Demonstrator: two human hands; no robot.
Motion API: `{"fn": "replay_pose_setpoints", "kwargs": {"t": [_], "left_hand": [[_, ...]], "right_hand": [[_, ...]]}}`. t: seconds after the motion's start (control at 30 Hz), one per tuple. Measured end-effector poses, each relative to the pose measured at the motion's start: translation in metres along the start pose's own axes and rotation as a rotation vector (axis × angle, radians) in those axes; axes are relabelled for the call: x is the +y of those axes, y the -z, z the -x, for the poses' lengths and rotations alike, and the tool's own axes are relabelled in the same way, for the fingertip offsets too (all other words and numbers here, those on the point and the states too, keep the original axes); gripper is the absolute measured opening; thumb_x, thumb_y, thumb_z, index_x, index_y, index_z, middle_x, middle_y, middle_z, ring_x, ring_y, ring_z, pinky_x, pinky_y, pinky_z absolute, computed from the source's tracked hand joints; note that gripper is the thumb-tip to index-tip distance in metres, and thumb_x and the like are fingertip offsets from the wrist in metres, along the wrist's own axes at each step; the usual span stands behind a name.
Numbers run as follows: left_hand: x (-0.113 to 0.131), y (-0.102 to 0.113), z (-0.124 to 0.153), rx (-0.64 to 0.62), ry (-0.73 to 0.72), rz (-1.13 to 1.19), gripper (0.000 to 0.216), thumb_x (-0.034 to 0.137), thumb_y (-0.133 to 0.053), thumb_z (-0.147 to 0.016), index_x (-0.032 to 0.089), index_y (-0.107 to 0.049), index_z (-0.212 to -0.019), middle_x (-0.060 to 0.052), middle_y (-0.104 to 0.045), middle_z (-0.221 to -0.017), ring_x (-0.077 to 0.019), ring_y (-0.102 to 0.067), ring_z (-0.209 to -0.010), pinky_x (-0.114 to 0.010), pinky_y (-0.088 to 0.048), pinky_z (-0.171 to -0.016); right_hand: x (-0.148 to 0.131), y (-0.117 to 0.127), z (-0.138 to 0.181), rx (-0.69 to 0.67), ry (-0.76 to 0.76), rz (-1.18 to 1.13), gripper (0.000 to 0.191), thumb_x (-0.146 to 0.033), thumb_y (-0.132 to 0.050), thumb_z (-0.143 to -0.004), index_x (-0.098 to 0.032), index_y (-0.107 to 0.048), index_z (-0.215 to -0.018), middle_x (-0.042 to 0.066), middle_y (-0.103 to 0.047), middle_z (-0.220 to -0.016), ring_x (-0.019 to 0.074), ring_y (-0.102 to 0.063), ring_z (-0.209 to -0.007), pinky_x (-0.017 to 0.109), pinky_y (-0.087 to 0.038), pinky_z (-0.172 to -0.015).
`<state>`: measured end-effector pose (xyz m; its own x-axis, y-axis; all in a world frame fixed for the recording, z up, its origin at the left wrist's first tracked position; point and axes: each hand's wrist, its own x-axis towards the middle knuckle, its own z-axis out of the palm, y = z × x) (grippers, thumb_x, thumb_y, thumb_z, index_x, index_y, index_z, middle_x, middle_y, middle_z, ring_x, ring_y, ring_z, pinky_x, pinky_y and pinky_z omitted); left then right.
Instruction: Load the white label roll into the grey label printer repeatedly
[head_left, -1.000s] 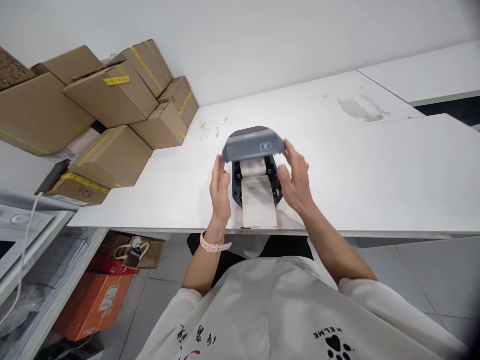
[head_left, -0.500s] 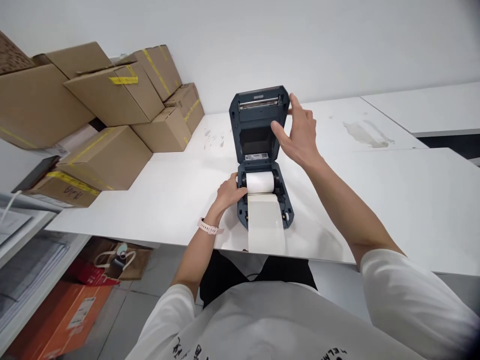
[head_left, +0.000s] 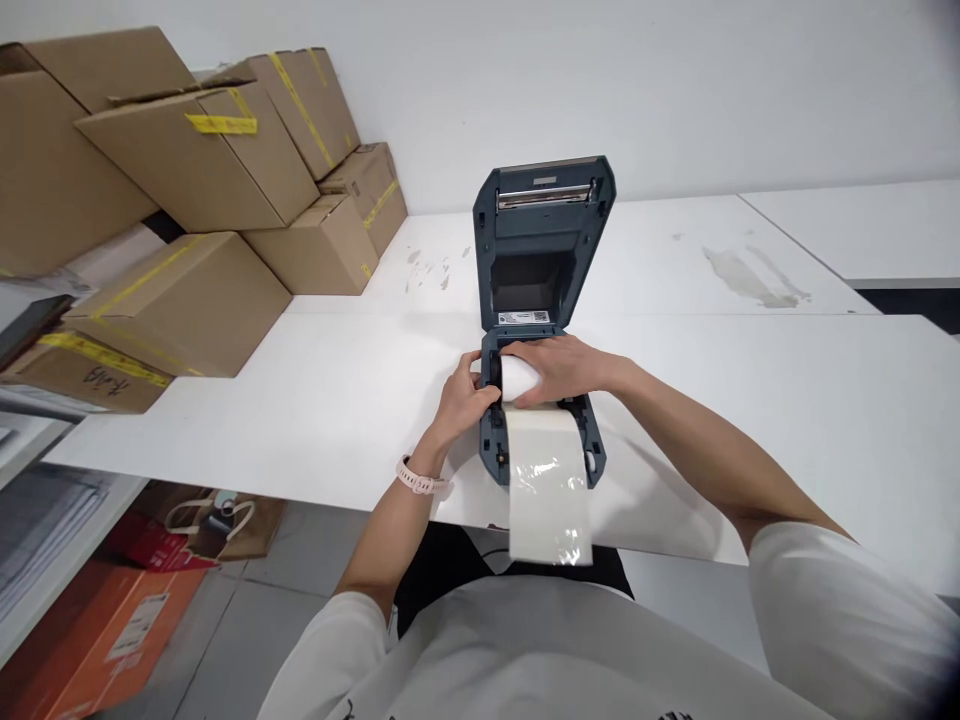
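Note:
A dark blue-grey label printer (head_left: 493, 448) sits on the white table with its lid (head_left: 541, 243) raised. Inside it lies a white label roll (head_left: 517, 380), from which a strip of labels (head_left: 550, 490) runs forward past the table's front edge. My right hand (head_left: 568, 366) curls over the roll from the right, thumb in front and fingers behind, hiding its right end. At the printer's left side, my left hand (head_left: 459, 402) grips the housing, its thumb on the inner edge beside the roll.
Cardboard boxes (head_left: 202, 150) with yellow tape are piled on the table's left. A shelf (head_left: 67, 530) holds flat packages at lower left. Below stand an orange box (head_left: 142, 620) and a paper bag (head_left: 251, 540). A stain (head_left: 754, 275) marks the table on the right.
My right hand has left the raised lid and come down onto the label roll. The label strip now extends farther over the table edge. My left hand stays at the printer's side.

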<state>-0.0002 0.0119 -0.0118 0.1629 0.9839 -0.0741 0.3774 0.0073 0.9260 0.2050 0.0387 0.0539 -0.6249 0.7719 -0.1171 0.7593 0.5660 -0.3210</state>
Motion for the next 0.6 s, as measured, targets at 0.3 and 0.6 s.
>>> {"fn": "replay_pose_setpoints", "kwargs": {"t": [0.3, 0.6], "left_hand": [[0.000, 0.001, 0.003, -0.018, -0.012, 0.023, 0.071, 0.021, -0.058, -0.073, 0.020, -0.045, -0.143, 0.003, -0.058, -0.068, -0.0166, -0.053, -0.063, -0.029, -0.038, -0.060], [-0.004, 0.000, 0.001, -0.001, -0.005, 0.138, 0.072, 0.018, -0.061, -0.068, 0.019, -0.049, -0.139, 0.003, -0.060, -0.070, -0.0148, -0.054, -0.061, -0.026, -0.037, -0.057]], "right_hand": [[0.073, 0.000, 0.099, 0.689, 0.049, -0.837, 0.081, -0.051, -0.091, -0.061, -0.030, -0.061, -0.133, 0.013, -0.069, -0.133, 0.0357, -0.068, -0.118, 0.047, -0.059, -0.091], [0.139, -0.085, 0.097, 0.847, -0.396, -1.136, 0.087, -0.045, -0.095, -0.052, -0.029, -0.059, -0.130, 0.008, -0.067, -0.138, 0.0329, -0.063, -0.130, 0.046, -0.054, -0.109]]}}
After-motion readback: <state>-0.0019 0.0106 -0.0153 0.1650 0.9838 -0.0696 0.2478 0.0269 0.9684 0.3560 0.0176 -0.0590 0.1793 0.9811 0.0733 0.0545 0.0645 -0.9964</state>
